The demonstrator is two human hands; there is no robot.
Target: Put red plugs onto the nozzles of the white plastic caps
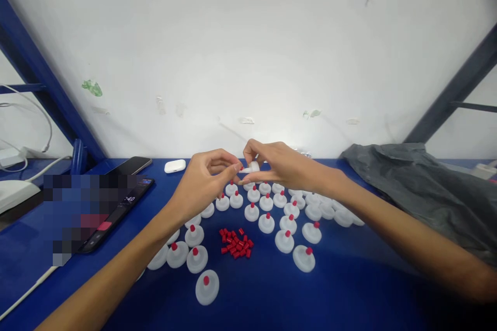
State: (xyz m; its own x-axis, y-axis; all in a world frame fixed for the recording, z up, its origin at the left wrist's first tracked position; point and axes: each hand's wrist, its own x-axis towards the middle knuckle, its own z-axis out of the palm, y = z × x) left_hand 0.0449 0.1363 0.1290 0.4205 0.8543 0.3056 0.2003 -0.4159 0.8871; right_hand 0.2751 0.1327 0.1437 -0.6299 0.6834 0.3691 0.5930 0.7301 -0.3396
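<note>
My left hand [205, 176] pinches a small red cap [241, 168] between thumb and fingertips, at the tip of a white nozzle lid. That white nozzle lid [253, 166] is gripped by my right hand [281, 164], mostly hidden by the fingers, with its tip pointing left. Both hands are raised over the far part of the blue table [256, 295]. Beneath and in front of them stand several white round lids [266, 224] with red caps on their nozzles. A loose pile of red caps [236, 243] lies between the left and right groups of lids.
White lids without visible red caps [344, 217] cluster behind my right forearm. A dark plastic bag [392, 170] lies at the right. On the left are a tablet [116, 217], a phone [134, 164] and a white earbud case [175, 166]. A wall [248, 51] rises behind the table.
</note>
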